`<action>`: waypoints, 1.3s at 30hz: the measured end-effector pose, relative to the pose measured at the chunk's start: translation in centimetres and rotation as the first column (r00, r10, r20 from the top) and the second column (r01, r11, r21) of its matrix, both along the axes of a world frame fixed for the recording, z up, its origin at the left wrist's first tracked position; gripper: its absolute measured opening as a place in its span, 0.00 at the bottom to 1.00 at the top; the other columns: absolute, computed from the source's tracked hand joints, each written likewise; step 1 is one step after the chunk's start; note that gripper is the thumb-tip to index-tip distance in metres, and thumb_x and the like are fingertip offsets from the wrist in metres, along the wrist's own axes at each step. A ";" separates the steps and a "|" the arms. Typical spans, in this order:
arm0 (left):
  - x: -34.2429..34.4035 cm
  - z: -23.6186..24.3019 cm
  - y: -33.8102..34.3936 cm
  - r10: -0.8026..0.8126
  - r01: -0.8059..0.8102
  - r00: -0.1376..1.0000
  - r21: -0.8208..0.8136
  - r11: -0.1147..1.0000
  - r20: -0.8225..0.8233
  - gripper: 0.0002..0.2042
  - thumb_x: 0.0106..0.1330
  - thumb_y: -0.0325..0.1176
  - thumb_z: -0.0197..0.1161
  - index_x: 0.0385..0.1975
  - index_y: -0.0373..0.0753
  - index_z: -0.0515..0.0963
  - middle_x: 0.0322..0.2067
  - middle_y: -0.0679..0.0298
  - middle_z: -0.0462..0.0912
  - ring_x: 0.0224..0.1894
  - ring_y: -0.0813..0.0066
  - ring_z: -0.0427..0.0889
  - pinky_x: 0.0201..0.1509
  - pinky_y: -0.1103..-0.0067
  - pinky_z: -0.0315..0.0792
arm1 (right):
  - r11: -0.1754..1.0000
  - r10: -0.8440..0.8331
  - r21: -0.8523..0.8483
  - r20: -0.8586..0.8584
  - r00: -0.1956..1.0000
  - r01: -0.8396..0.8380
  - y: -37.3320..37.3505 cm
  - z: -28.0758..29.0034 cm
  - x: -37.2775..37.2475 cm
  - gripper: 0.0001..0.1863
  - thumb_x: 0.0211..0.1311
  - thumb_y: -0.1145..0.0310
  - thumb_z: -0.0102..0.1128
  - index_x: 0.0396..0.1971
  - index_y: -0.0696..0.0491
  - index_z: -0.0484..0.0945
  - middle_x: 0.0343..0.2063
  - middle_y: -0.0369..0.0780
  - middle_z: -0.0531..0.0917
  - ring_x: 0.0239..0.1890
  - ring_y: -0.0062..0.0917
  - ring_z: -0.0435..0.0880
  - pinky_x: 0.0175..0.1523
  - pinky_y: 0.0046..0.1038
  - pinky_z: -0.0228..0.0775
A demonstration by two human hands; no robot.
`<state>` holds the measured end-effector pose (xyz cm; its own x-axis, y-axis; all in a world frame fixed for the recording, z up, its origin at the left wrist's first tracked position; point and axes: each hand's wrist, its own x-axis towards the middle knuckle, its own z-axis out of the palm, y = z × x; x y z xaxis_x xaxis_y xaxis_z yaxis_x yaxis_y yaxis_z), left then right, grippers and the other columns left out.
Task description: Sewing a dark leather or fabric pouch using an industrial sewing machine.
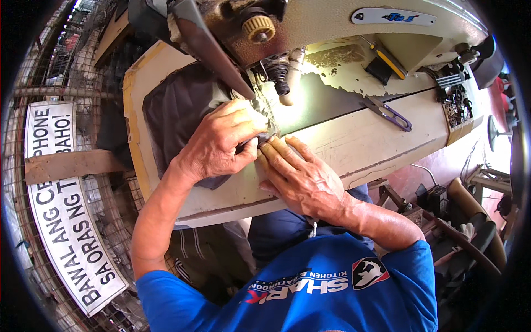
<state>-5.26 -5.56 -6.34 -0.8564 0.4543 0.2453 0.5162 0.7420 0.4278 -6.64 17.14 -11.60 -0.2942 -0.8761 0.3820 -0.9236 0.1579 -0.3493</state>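
Dark grey cloth (180, 119), creased; left hand (224, 138) pinching edge, right hand (308, 180) flattish, hold unclear

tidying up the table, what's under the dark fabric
Pale tabletop shows beside the dark fabric; whatever lies directly under it is covered. The left hand hides some of its right side.

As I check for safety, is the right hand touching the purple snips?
Apart. The head view shows white tabletop between the right hand and the purple snips.
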 end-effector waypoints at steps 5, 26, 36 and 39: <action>0.2 -0.4 0.2 0.022 -0.024 0.997 -0.021 0.999 -0.075 0.15 0.48 0.20 0.63 0.38 0.33 0.80 0.38 0.53 0.82 0.43 0.51 0.80 0.52 0.63 0.77 | 1.000 0.002 0.018 0.000 1.000 -0.002 0.0 0.0 0.0 0.26 0.68 0.56 0.56 0.56 0.62 0.76 0.56 0.48 0.77 0.63 0.38 0.73 0.69 0.43 0.62; -2.0 -0.9 -2.3 -0.062 0.063 0.991 0.005 0.998 -0.120 0.08 0.53 0.30 0.65 0.30 0.36 0.76 0.32 0.59 0.78 0.39 0.59 0.79 0.48 0.68 0.78 | 0.988 -0.093 0.134 0.125 0.988 0.076 -2.5 1.3 -1.1 0.33 0.61 0.56 0.63 0.60 0.63 0.73 0.62 0.49 0.74 0.70 0.39 0.67 0.74 0.44 0.52; -1.8 2.1 -2.1 -0.100 0.082 0.989 -0.159 0.984 -0.110 0.14 0.58 0.33 0.67 0.43 0.36 0.78 0.44 0.56 0.80 0.52 0.56 0.78 0.64 0.66 0.69 | 0.991 -0.105 0.102 0.135 0.985 0.091 -2.3 1.1 -1.0 0.33 0.62 0.56 0.62 0.61 0.63 0.73 0.62 0.49 0.75 0.69 0.40 0.67 0.73 0.44 0.53; -2.7 3.4 -3.0 -0.056 0.085 0.989 -0.218 0.972 0.136 0.14 0.62 0.36 0.67 0.44 0.36 0.78 0.46 0.55 0.80 0.54 0.56 0.77 0.65 0.66 0.67 | 0.994 -0.102 0.043 0.125 0.987 0.097 -2.1 0.9 -1.0 0.31 0.63 0.57 0.61 0.60 0.63 0.73 0.61 0.50 0.75 0.69 0.39 0.67 0.74 0.44 0.53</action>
